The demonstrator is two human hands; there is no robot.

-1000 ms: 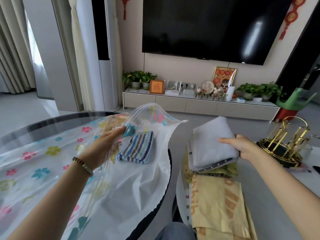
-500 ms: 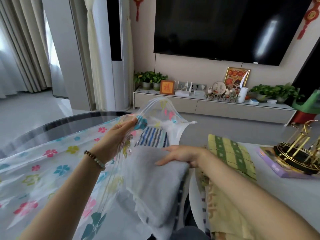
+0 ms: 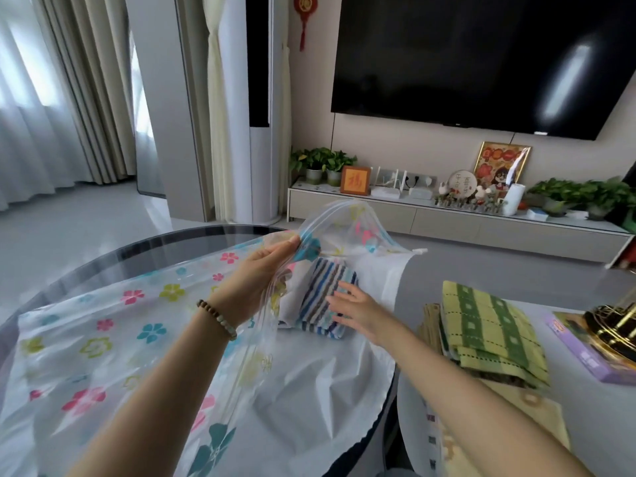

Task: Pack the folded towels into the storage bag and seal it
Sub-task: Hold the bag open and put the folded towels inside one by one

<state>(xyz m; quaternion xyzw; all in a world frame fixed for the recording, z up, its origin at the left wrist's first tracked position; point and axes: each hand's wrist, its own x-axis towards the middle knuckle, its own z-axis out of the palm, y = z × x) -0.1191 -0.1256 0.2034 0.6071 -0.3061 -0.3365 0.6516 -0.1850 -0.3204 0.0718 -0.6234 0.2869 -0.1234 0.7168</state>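
A clear storage bag (image 3: 113,325) printed with coloured flowers lies across the round glass table. My left hand (image 3: 261,277) pinches the bag's upper lip and lifts it, holding the mouth open. My right hand (image 3: 358,309) reaches into the mouth, fingers spread, and rests on a blue-and-white striped towel (image 3: 327,284) on the bag's white lower sheet. A pale grey cloth (image 3: 290,299) shows just left of the striped towel, behind the plastic. To the right, outside the bag, a green checked towel (image 3: 488,332) sits on a stack of yellow folded towels (image 3: 526,411).
The dark rim of the glass table (image 3: 165,244) curves round the far side. A purple box (image 3: 585,356) and a gold wire rack (image 3: 616,325) stand at the far right of a grey surface. A TV cabinet (image 3: 447,225) with plants is beyond.
My right hand carried the grey towel from the right-hand stack into the bag's mouth, let it go, and now lies flat on the striped towel. The left hand kept the lip raised.
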